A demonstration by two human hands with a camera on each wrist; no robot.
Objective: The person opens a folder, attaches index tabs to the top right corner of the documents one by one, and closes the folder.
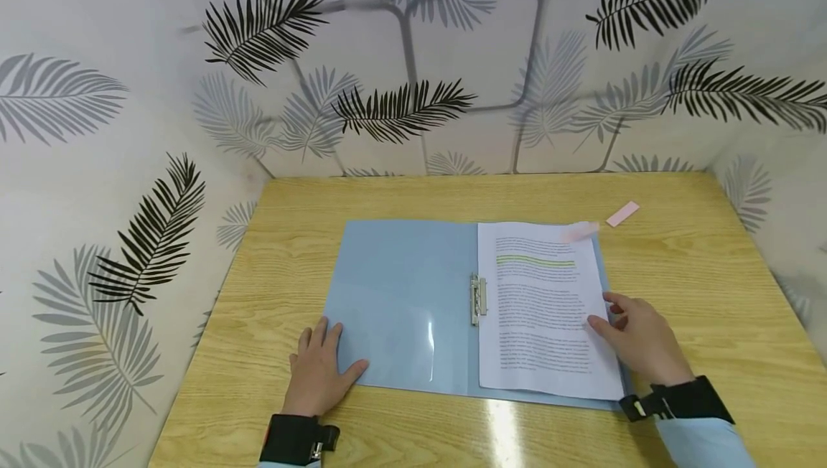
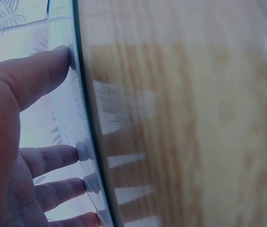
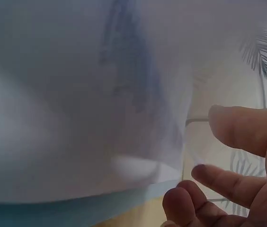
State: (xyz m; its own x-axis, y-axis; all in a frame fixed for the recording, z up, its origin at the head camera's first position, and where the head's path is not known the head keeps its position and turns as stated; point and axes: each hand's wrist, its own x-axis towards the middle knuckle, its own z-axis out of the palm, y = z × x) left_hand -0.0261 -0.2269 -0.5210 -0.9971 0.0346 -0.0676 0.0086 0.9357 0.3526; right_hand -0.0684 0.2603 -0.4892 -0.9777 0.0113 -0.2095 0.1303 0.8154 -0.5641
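A light blue ring folder lies spread flat on the table. White printed pages cover its right side, with yellow-green highlighted lines near the top of the sheet. A metal clip sits at the spine. My left hand rests on the folder's lower left corner, fingers spread and thumb out. At the right edge of the pages is my right hand, thumb and forefinger apart; in the right wrist view the fingertips appear beside the sheet. A blurred pink strip shows at the pages' top right corner.
Another pink strip lies on the wooden table, beyond the folder's upper right corner. Leaf-patterned walls stand behind and at both sides of the table.
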